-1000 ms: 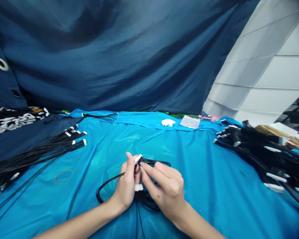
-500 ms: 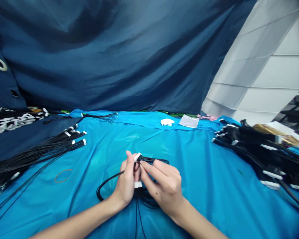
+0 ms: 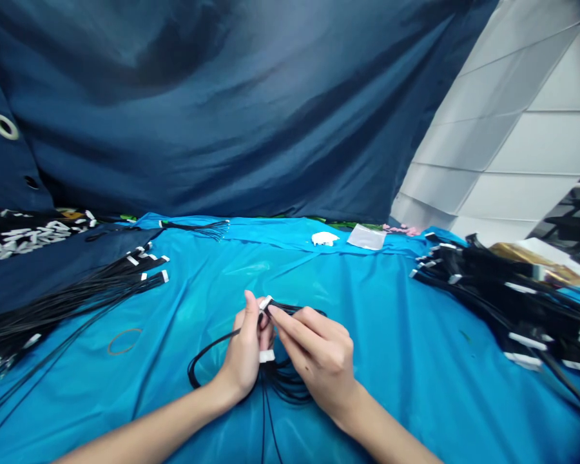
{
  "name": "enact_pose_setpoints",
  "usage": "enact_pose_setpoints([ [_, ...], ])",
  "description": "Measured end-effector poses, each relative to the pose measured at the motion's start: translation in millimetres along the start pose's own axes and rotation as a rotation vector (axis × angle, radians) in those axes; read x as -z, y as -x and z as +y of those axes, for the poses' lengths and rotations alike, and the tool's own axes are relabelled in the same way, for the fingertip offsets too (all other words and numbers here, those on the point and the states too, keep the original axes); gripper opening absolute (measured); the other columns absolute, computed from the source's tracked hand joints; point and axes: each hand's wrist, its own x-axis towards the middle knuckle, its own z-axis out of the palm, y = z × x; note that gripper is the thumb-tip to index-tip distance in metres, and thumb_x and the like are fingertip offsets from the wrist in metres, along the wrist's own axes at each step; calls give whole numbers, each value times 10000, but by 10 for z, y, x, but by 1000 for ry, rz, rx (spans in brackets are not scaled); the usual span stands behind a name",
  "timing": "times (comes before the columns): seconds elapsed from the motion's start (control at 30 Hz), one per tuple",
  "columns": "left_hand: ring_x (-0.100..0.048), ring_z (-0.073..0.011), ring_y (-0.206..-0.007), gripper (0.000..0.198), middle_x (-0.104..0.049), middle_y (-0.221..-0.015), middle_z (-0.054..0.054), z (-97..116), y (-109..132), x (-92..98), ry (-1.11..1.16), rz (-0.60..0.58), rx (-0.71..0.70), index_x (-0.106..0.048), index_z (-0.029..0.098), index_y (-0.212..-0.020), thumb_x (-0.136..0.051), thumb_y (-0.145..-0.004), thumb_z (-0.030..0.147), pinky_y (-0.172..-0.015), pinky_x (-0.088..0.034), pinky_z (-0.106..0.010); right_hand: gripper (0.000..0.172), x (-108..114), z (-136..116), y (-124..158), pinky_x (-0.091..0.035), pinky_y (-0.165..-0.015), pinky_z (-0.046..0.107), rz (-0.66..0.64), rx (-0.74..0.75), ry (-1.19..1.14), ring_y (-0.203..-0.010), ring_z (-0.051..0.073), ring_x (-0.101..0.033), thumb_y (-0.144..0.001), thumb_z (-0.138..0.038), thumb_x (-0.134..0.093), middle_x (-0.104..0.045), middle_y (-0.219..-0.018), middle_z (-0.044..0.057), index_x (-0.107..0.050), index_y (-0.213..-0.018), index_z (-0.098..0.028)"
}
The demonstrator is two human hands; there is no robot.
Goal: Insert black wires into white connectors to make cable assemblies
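Near the middle front, my left hand (image 3: pixel 245 348) is closed around a black wire harness, thumb pointing up. A white connector (image 3: pixel 265 302) of the harness sticks out above its fingers. My right hand (image 3: pixel 316 361) pinches close behind that connector, where the black wires (image 3: pixel 287 308) enter it; the fingertips hide exactly what they grip. A second white connector (image 3: pixel 267 356) shows below, between the two hands. Looped black wires (image 3: pixel 285 386) hang beneath it, and one loop (image 3: pixel 193 366) bows out left of my left hand. Two loose wires trail toward the front edge.
Bundles of black wires with white connectors lie at the left (image 3: pixel 87 283) and right (image 3: pixel 502 296). A rubber band (image 3: pixel 124 341) rests on the blue cloth (image 3: pixel 391 361). Farther back are a small wire bundle (image 3: pixel 193 227), a white pile (image 3: pixel 325 239) and a clear bag (image 3: pixel 366 236).
My right fingertips have shifted slightly up and closer to the upper connector. The left hand stays nearly still, and the lower connector has moved up a little.
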Motion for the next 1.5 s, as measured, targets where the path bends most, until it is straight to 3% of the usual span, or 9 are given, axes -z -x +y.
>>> enact_pose_setpoints([
  [0.13, -261, -55, -366, 521, -289, -398, 75, -22, -3, 3, 38, -21, 19, -378, 179, -552, -409, -664, 687, -367, -235, -180, 141, -12, 16, 3, -419, -550, 192, 43, -57, -48, -590, 83, -533, -828, -107, -511, -584, -681, 25, -626, -903, -136],
  [0.3, -399, -68, -457, 549, -416, -519, 57, -16, 16, -1, 70, 131, 71, -513, 160, -745, -504, -589, 686, -432, -325, -181, 90, -36, 9, 19, -407, -527, 200, 40, -69, -38, -564, 87, -524, -809, -126, -534, -566, -645, 17, -618, -779, -144],
  [0.47, -408, -76, -485, 581, -414, -542, 53, 9, 19, -19, 65, 159, 66, -539, 147, -788, -526, -566, 684, -454, -342, -190, 102, -47, 24, 19, -371, -503, 210, 34, -65, -31, -528, 88, -484, -804, -131, -533, -539, -599, 10, -608, -735, -141],
  [1.03, -245, -62, -423, 479, -295, -468, 69, 24, 14, -22, -32, 34, -13, -382, 175, -565, -468, -672, 634, -399, -218, -189, 123, -63, 41, 36, -343, -495, 212, 20, -57, 11, -510, 85, -453, -813, -148, -518, -509, -591, 5, -601, -723, -140],
  [1.5, -256, -59, -413, 505, -303, -464, 68, 21, 3, -27, -78, 61, 4, -359, 180, -540, -481, -636, 660, -399, -219, -190, 151, -73, 62, 38, -335, -498, 213, -8, -54, 48, -506, 86, -436, -827, -154, -490, -489, -577, -4, -593, -717, -142],
])
